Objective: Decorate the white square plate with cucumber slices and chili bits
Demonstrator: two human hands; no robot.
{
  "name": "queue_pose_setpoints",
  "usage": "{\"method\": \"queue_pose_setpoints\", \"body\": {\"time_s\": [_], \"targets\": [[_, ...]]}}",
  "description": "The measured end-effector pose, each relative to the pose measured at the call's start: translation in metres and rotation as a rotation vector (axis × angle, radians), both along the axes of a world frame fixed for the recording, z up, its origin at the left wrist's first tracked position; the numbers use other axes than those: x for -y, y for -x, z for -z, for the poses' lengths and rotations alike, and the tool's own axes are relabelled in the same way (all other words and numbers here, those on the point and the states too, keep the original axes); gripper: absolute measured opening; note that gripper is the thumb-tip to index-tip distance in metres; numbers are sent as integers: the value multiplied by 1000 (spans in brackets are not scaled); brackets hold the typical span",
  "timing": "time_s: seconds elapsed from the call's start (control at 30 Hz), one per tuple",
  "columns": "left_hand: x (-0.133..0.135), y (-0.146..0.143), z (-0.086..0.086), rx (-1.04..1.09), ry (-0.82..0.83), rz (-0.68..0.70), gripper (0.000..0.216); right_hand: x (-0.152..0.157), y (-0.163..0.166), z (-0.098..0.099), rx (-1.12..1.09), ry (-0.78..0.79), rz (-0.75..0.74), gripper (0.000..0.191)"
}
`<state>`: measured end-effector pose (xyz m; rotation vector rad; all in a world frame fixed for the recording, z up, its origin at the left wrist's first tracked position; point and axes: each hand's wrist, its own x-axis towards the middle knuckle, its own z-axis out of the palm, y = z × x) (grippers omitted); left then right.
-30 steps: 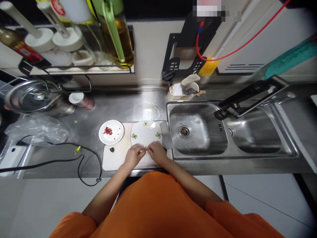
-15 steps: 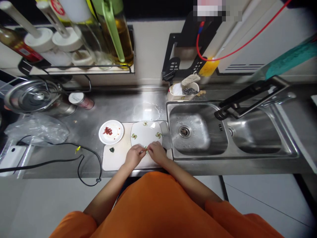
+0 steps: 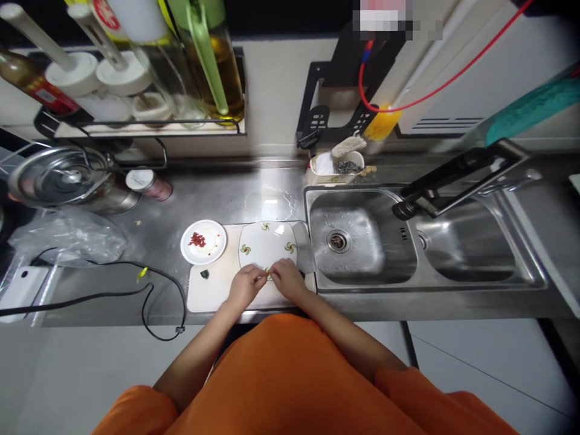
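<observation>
A white square plate (image 3: 267,244) lies on a white cutting board (image 3: 212,290) at the counter's front edge. It bears three small green pinwheel-shaped garnishes (image 3: 245,249). My left hand (image 3: 244,284) and my right hand (image 3: 284,278) meet at the plate's near edge, fingers pinched together on a small green piece (image 3: 268,275) between them. A dark green scrap (image 3: 205,273) lies on the board to the left.
A small round plate (image 3: 203,241) with red bits sits left of the square plate. A double steel sink (image 3: 362,238) with a black faucet (image 3: 453,175) lies to the right. A black cable (image 3: 149,296), a plastic bag (image 3: 63,235), a pot lid (image 3: 58,175) and a bottle rack (image 3: 136,121) are on the left.
</observation>
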<state>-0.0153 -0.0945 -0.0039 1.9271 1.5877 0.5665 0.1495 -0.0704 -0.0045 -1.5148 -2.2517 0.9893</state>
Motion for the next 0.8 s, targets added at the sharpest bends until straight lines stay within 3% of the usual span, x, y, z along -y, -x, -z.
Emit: {"method": "queue_pose_setpoints", "body": {"time_s": [0.8], "targets": [[1, 3, -2, 84, -35, -17, 11, 0, -6, -1, -29, -33, 33, 10]]}}
